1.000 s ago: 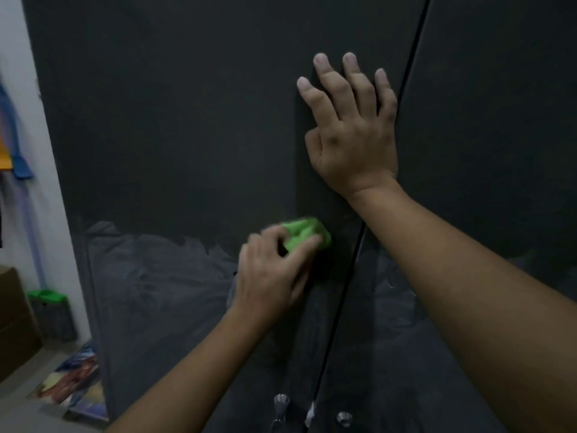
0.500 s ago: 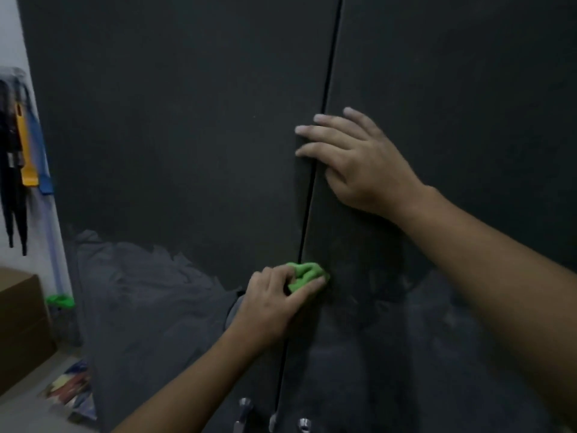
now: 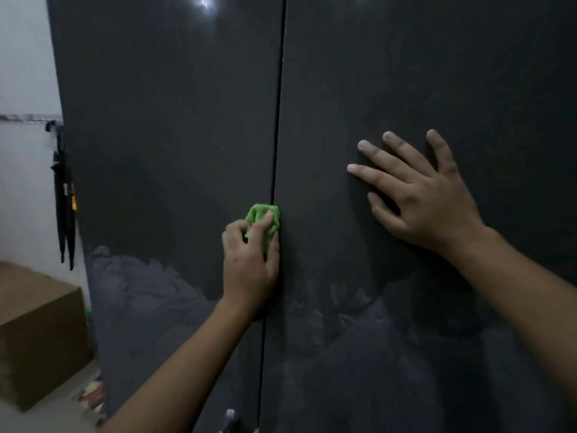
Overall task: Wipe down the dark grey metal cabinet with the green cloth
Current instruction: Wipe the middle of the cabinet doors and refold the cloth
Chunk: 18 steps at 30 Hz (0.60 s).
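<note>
While the left hand (image 3: 249,260) grips the crumpled green cloth (image 3: 263,220) at the vertical seam (image 3: 278,135) of the smooth cabinet (image 3: 171,135), the right hand (image 3: 418,198) lies flat on it — fingers spread.

Our left grip (image 3: 249,264) reaches up from the lower left on a bare forearm, fingers curled round the green cloth (image 3: 261,215). Our right grip (image 3: 427,201) lies flat on the cabinet (image 3: 437,73), fingers straight and spread, forearm entering from the lower right.

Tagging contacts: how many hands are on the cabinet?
2. The left hand grips the green cloth against the cabinet at the door seam. The right hand lies flat, fingers spread, on the right door. None hidden.
</note>
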Motion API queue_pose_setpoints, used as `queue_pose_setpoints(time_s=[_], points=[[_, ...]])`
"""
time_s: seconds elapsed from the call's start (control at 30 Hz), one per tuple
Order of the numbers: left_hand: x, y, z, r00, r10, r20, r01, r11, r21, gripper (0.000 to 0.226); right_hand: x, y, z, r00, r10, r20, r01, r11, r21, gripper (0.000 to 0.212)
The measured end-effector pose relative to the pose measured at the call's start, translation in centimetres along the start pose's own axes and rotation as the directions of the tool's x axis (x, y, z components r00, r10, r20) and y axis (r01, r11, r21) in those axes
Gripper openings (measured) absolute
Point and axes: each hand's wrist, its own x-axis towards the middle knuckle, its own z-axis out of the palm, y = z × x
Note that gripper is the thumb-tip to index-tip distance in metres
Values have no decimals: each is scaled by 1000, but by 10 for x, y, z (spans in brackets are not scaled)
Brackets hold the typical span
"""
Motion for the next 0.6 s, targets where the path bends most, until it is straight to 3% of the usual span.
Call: queue_pose_setpoints(time_s=[0.27, 0.4, 0.5, 0.6], points=[[-53, -45, -20, 966, 103, 237, -139, 981, 139, 55, -3, -4, 8, 999, -3, -53, 1, 999, -53, 53], [-8, -28, -18, 994, 50, 93, -55, 997, 53, 33, -5, -6, 10, 999, -5, -52, 2, 998, -68, 54], [40, -1, -9, 993, -79, -92, 76, 996, -38, 27, -6, -7, 10, 998, -6, -55, 1, 997, -79, 54], [62, 22, 1, 983, -104, -152, 93, 992, -82, 25, -5, -6, 10, 999, -4, -48, 0, 997, -83, 54]])
